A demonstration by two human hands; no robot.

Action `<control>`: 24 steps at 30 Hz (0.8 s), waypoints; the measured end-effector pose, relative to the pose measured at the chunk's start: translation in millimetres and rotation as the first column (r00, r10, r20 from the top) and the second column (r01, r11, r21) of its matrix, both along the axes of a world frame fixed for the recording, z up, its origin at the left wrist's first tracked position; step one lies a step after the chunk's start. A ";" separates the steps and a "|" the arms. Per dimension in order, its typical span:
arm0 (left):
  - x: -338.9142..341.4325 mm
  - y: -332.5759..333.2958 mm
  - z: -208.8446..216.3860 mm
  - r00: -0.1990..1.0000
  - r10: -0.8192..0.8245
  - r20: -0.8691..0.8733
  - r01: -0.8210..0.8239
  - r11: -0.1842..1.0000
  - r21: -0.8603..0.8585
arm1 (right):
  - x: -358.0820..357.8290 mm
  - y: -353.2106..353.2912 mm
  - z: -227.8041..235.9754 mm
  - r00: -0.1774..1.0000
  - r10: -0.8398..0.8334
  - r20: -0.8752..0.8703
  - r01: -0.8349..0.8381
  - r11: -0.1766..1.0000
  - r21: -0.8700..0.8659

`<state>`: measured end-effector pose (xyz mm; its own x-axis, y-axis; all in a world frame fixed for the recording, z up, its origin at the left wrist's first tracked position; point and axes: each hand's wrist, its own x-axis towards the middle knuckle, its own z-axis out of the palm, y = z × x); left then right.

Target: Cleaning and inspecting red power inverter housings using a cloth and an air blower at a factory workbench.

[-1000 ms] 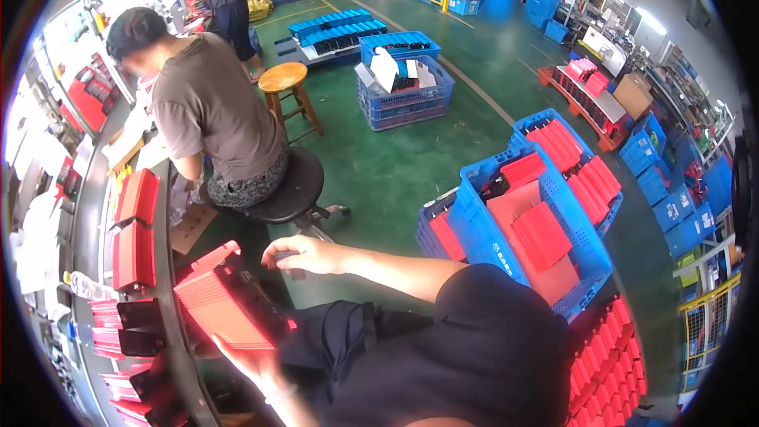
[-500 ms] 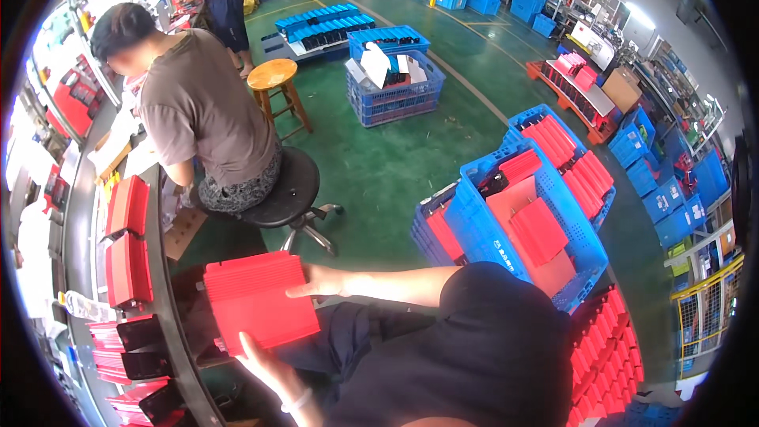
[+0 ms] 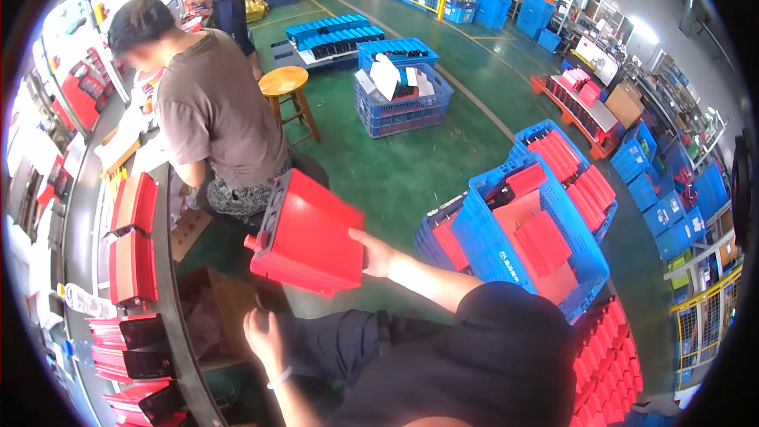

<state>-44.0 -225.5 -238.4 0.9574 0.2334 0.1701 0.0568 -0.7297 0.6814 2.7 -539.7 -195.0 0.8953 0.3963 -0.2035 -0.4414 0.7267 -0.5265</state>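
My right hand grips a red metal housing by its right edge and holds it up, tilted, in front of me. The housing has a dark end panel with a small round red post, like a power inverter's. Motion blurs its edges slightly. Below it, apart from it, is my left hand, a light band on its wrist, fingers loosely bent and apart with nothing visible in them. To the left, more red housings stand in a row on the dark-edged bench.
A seated co-worker is just beyond the raised housing, beside a wooden stool. An open cardboard box sits under the bench edge. On my right are blue crates of red housings and a stack of red parts.
Both hands were on the housing, its ribbed face showing. My left hand has let go; my right hand has lifted and turned the housing up and to the right. The view has shifted slightly.
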 end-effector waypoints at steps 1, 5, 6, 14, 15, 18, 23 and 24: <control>-5.0 11.6 -24.5 1.000 0.014 -0.003 -0.013 0.984 0.177 | 1.5 -4.2 3.2 0.999 -0.036 -0.022 0.037 0.999 0.010; -25.7 22.9 -64.7 0.988 0.034 -0.153 -0.013 0.991 0.137 | 9.2 -15.0 7.4 0.992 -0.123 0.039 0.118 0.987 0.105; -28.9 18.8 -63.9 0.989 0.059 -0.135 -0.042 0.991 0.125 | 12.0 -16.3 10.1 0.986 -0.165 0.035 0.159 0.978 0.138; -29.4 3.3 -58.8 0.993 0.051 0.109 -0.085 0.938 0.336 | 17.8 -33.7 49.6 0.948 -0.311 0.064 0.293 0.935 0.200; -28.0 6.0 -60.4 0.990 0.018 0.138 -0.068 0.930 0.360 | 18.9 -38.5 50.5 0.941 -0.328 0.088 0.305 0.930 0.207; -23.7 17.8 -82.5 0.977 0.204 0.058 -0.211 0.961 0.179 | 15.6 -50.5 56.3 0.928 -0.352 0.124 0.315 0.917 0.245; -21.5 27.2 -86.3 0.956 0.266 -0.125 -0.257 0.963 0.082 | 1.6 -74.6 63.6 0.871 -0.448 0.201 0.411 0.889 0.199; -23.4 29.7 -85.0 0.963 0.245 -0.110 -0.235 0.967 0.094 | -0.8 -79.1 67.9 0.860 -0.466 0.207 0.430 0.881 0.199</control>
<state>-67.4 -195.9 -323.5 0.8893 0.4494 0.0846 0.3149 -0.7360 0.5992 1.9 -618.8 -127.1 0.9962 -0.0519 0.0695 0.0778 0.8888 -0.4516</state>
